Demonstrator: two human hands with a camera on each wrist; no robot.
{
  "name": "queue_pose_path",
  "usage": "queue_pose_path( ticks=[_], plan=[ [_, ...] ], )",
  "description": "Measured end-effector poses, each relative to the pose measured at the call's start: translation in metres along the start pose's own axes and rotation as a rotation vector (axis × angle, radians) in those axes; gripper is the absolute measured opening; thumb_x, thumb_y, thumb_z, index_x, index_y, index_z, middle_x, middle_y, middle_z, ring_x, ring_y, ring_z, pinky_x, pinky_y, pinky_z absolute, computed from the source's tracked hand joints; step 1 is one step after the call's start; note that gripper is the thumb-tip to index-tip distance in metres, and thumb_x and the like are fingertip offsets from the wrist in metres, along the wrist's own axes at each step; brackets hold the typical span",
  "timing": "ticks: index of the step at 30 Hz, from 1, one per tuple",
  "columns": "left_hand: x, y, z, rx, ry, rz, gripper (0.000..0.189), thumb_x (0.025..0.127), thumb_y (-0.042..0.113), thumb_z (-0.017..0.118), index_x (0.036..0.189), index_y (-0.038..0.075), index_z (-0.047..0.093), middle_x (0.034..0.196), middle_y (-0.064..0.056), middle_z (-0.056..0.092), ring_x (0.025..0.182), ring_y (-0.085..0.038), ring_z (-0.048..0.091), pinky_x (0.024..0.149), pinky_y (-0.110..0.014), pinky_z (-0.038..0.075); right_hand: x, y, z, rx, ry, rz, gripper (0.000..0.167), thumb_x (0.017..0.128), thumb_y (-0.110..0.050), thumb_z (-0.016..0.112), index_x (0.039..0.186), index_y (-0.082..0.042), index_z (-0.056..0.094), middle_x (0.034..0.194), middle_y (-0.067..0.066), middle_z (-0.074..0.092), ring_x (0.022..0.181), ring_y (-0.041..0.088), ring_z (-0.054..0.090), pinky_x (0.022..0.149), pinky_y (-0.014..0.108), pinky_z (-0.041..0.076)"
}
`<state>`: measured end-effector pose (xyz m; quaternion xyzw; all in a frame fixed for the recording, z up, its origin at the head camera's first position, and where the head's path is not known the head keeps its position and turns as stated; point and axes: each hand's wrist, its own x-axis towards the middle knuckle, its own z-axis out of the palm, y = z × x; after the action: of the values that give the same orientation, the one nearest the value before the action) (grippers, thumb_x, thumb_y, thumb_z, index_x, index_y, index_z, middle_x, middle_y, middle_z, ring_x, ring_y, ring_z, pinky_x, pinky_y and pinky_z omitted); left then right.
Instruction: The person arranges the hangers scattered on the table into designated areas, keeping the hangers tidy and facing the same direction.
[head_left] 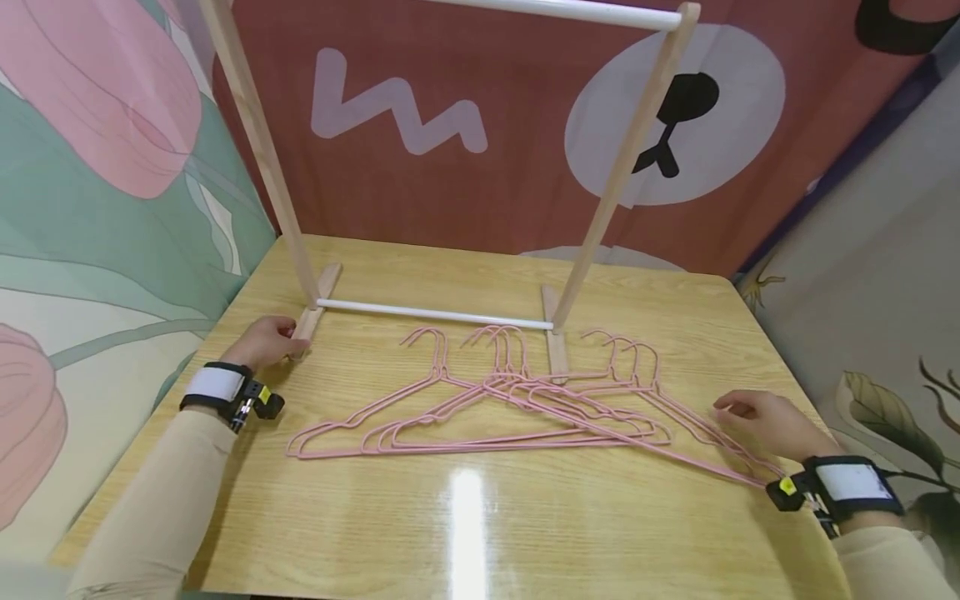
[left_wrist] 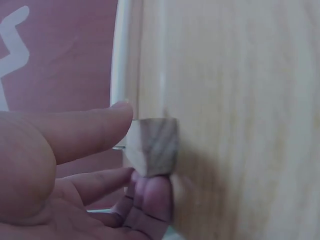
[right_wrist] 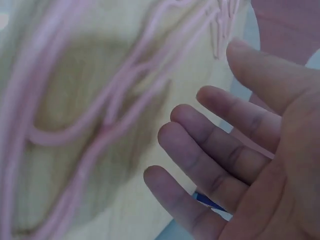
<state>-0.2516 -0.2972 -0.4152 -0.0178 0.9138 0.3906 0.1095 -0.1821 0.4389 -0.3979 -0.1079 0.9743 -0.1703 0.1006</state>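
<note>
At the left of the table my left hand [head_left: 264,342] grips the front end of the left foot [head_left: 303,330] of a wooden garment rack [head_left: 270,175]. In the left wrist view the thumb lies along one side of the foot's squared end [left_wrist: 152,146], with fingertips against another side. My right hand [head_left: 772,423] hovers at the right side, its fingers loosely bent with nothing between them. Just beside it lie several overlapping pink hangers [head_left: 705,466], spread across the table with their hooks toward the rack. In the right wrist view, hanger bars [right_wrist: 95,145] pass left of the fingertips.
A white lower bar [head_left: 435,313] joins the rack's feet, and a white top rail [head_left: 570,8] crosses above. The right foot [head_left: 557,354] reaches in among the hangers. Printed curtains [head_left: 450,192] close in the wooden table [head_left: 360,525] behind and at both sides.
</note>
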Motion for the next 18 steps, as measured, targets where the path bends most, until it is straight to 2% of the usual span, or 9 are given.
queue_pose_path(
  ticks=[3,6,13,18],
  plan=[
    [0.000,-0.001,0.002,-0.016,0.003,-0.014,0.042,0.097,0.009,0.064,0.125,-0.019,0.051,0.094,-0.015,0.058,0.076,-0.018,0.052,0.063,-0.028,0.045,0.001,-0.002,0.008,0.017,-0.017,-0.016,0.029,0.099,-0.024,0.068,0.114,0.001,0.070,0.090,0.000,0.068,0.080,0.016,0.064,0.069,0.038,0.051],
    [-0.001,-0.001,0.004,-0.006,0.018,-0.028,0.051,0.097,0.009,0.064,0.135,-0.020,0.045,0.106,-0.023,0.058,0.081,-0.021,0.055,0.066,-0.028,0.047,0.003,-0.003,0.014,0.030,-0.034,-0.020,0.024,0.097,-0.021,0.070,0.110,-0.001,0.070,0.086,-0.002,0.067,0.073,0.011,0.059,0.062,0.030,0.048],
    [0.000,-0.001,0.008,0.043,0.039,-0.047,0.055,0.100,0.012,0.061,0.140,-0.020,0.041,0.124,-0.033,0.052,0.104,-0.037,0.051,0.088,-0.043,0.045,0.006,-0.003,0.021,0.041,-0.050,-0.009,0.015,0.096,-0.013,0.070,0.107,-0.003,0.068,0.087,-0.002,0.066,0.076,0.012,0.059,0.063,0.029,0.047],
    [0.001,-0.004,0.009,0.034,0.046,-0.055,0.055,0.101,0.011,0.060,0.141,-0.020,0.040,0.126,-0.033,0.051,0.105,-0.037,0.050,0.089,-0.043,0.044,0.008,-0.001,0.022,0.053,-0.042,-0.019,0.011,0.096,-0.007,0.069,0.106,-0.003,0.067,0.085,-0.001,0.066,0.071,0.010,0.056,0.058,0.027,0.045]
  ],
)
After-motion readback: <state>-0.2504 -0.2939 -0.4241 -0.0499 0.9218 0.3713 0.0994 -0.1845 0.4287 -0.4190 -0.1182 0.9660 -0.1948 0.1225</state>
